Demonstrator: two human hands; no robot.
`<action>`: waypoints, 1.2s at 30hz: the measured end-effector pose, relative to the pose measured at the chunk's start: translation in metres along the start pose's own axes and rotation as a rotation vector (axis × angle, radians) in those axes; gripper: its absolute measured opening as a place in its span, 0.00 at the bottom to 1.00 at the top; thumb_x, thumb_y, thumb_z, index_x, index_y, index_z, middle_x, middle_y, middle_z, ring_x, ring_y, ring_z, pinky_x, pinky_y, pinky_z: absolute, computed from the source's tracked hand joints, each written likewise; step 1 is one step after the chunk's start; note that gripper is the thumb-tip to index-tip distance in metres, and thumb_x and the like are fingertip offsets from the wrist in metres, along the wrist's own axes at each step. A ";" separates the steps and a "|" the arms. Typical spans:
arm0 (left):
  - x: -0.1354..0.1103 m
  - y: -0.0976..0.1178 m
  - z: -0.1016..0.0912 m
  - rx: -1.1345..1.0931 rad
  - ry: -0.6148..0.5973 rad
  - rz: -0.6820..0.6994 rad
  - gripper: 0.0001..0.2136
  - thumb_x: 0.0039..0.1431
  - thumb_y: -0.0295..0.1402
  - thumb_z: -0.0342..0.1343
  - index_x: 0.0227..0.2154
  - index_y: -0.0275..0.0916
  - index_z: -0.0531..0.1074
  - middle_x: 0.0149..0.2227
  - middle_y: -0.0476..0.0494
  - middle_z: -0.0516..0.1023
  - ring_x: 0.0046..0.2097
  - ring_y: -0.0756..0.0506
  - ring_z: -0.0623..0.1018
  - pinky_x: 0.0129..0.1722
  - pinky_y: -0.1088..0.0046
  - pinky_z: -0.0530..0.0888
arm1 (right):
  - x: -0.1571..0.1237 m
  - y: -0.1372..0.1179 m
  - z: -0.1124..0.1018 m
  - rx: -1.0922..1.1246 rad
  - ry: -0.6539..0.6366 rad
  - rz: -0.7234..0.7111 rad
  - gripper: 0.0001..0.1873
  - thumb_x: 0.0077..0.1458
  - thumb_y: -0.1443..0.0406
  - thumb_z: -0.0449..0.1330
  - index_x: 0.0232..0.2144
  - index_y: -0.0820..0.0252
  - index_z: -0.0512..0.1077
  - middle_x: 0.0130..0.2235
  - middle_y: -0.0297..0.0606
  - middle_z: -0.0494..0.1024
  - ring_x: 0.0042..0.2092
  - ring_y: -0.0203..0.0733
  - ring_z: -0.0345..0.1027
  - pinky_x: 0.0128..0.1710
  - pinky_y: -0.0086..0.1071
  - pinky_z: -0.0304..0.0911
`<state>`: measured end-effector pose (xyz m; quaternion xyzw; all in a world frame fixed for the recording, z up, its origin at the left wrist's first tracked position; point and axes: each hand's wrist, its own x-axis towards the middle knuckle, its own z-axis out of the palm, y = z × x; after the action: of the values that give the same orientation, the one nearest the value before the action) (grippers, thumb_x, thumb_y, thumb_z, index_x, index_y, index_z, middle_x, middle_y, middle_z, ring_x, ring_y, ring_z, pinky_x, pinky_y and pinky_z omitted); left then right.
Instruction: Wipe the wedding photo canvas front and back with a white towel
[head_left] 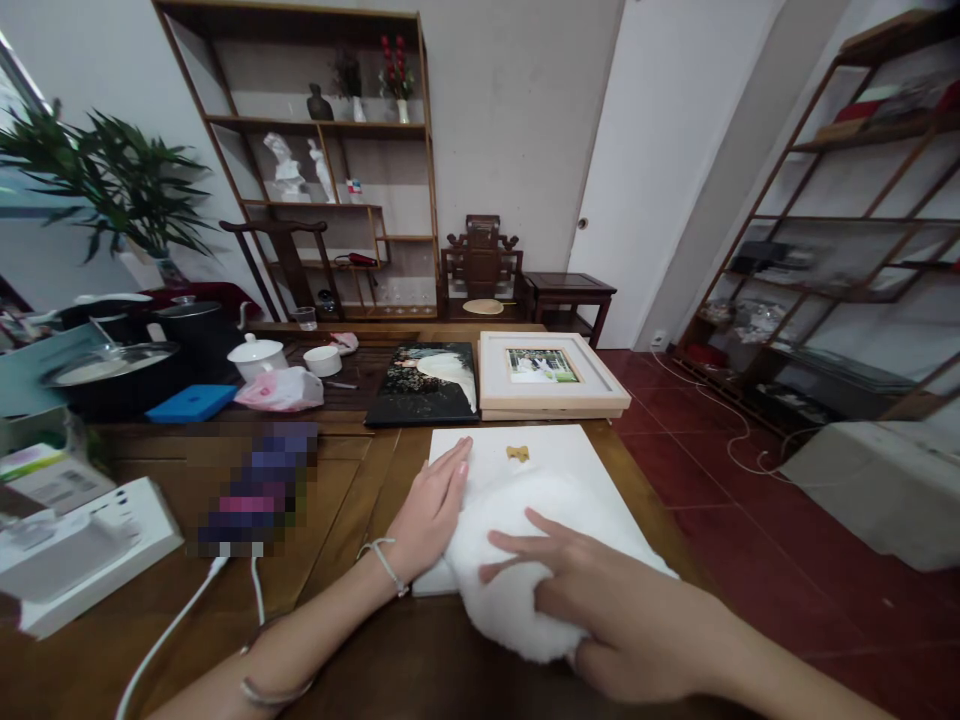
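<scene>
A white rectangular panel (555,443) lies on the wooden table in front of me, with a small gold metal piece (517,454) near its far edge. My left hand (431,515) rests flat along the panel's left side, fingers stretched out and close together. A bunched white fluffy cloth (495,600) covers much of the panel's middle and hangs over its near edge. On top of this cloth is my right hand (581,590), with some fingers spread over it and the index finger and thumb bent into its folds. The thumb tip is partly hidden.
Behind the panel lie a dark photo panel (427,380) and a light wooden photo frame (551,375). To the left are a pixelated phone-like object (259,490) with white cables, a white power strip (97,555), a blue box (191,402), a lidded white cup (256,355) and a black pot (112,380).
</scene>
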<state>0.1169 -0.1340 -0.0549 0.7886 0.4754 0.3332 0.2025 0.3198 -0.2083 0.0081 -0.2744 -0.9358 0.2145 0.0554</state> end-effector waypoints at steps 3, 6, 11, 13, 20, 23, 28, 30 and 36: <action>-0.002 -0.001 0.002 0.123 -0.104 0.008 0.19 0.62 0.34 0.39 0.54 0.36 0.61 0.58 0.41 0.62 0.60 0.44 0.59 0.59 0.56 0.53 | -0.009 0.010 -0.008 -0.040 0.071 0.235 0.14 0.39 0.75 0.49 0.30 0.60 0.69 0.42 0.44 0.73 0.51 0.48 0.60 0.51 0.40 0.52; -0.003 -0.003 0.003 0.215 -0.163 0.045 0.17 0.61 0.32 0.41 0.52 0.40 0.63 0.58 0.42 0.61 0.61 0.44 0.57 0.58 0.52 0.50 | -0.002 0.036 -0.018 -0.100 0.204 0.414 0.10 0.45 0.73 0.47 0.29 0.61 0.66 0.34 0.44 0.72 0.39 0.48 0.65 0.39 0.38 0.59; -0.003 -0.005 0.004 0.255 -0.156 0.060 0.17 0.61 0.31 0.42 0.51 0.41 0.64 0.58 0.42 0.62 0.60 0.44 0.58 0.58 0.54 0.51 | 0.046 0.074 -0.041 -0.101 0.261 0.438 0.10 0.50 0.73 0.45 0.29 0.62 0.66 0.34 0.41 0.72 0.36 0.45 0.65 0.37 0.37 0.60; -0.003 -0.004 0.003 0.254 -0.147 0.071 0.17 0.60 0.31 0.42 0.51 0.41 0.64 0.57 0.42 0.63 0.59 0.43 0.60 0.58 0.55 0.52 | 0.075 0.079 -0.048 -0.085 0.213 0.400 0.10 0.53 0.72 0.46 0.32 0.62 0.67 0.36 0.39 0.73 0.37 0.42 0.66 0.37 0.35 0.61; -0.002 0.005 -0.004 0.238 -0.142 0.145 0.17 0.59 0.28 0.43 0.51 0.42 0.64 0.53 0.44 0.69 0.56 0.44 0.65 0.57 0.59 0.56 | 0.139 0.067 -0.052 -0.089 0.060 0.349 0.15 0.57 0.62 0.54 0.46 0.61 0.64 0.46 0.40 0.68 0.42 0.42 0.67 0.39 0.41 0.65; -0.002 0.005 -0.004 0.251 -0.146 0.115 0.17 0.59 0.29 0.43 0.51 0.41 0.65 0.54 0.43 0.68 0.57 0.43 0.64 0.57 0.57 0.56 | 0.128 0.071 -0.054 -0.108 0.066 0.383 0.15 0.58 0.62 0.54 0.46 0.61 0.64 0.47 0.40 0.68 0.42 0.43 0.67 0.40 0.42 0.65; -0.005 0.000 0.001 0.265 -0.161 0.056 0.17 0.60 0.32 0.43 0.51 0.40 0.65 0.57 0.42 0.63 0.59 0.42 0.60 0.58 0.52 0.53 | 0.077 0.092 -0.068 -0.144 0.073 0.480 0.09 0.57 0.66 0.52 0.40 0.63 0.68 0.42 0.42 0.72 0.40 0.43 0.67 0.39 0.39 0.64; -0.005 -0.001 0.001 0.254 -0.174 0.051 0.17 0.60 0.32 0.42 0.51 0.39 0.64 0.58 0.42 0.62 0.60 0.43 0.58 0.58 0.51 0.52 | 0.054 0.100 -0.072 -0.157 0.080 0.512 0.09 0.53 0.70 0.51 0.36 0.63 0.68 0.39 0.43 0.73 0.39 0.46 0.66 0.38 0.38 0.62; -0.003 -0.002 0.002 0.217 -0.192 0.042 0.17 0.61 0.32 0.41 0.52 0.38 0.63 0.58 0.40 0.61 0.61 0.43 0.56 0.58 0.50 0.50 | 0.005 0.098 -0.049 -0.201 0.122 0.548 0.10 0.47 0.72 0.47 0.31 0.61 0.65 0.35 0.44 0.72 0.39 0.49 0.65 0.39 0.39 0.59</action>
<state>0.1161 -0.1358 -0.0587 0.8439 0.4706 0.2070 0.1535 0.3745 -0.1134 0.0097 -0.5331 -0.8384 0.1110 0.0241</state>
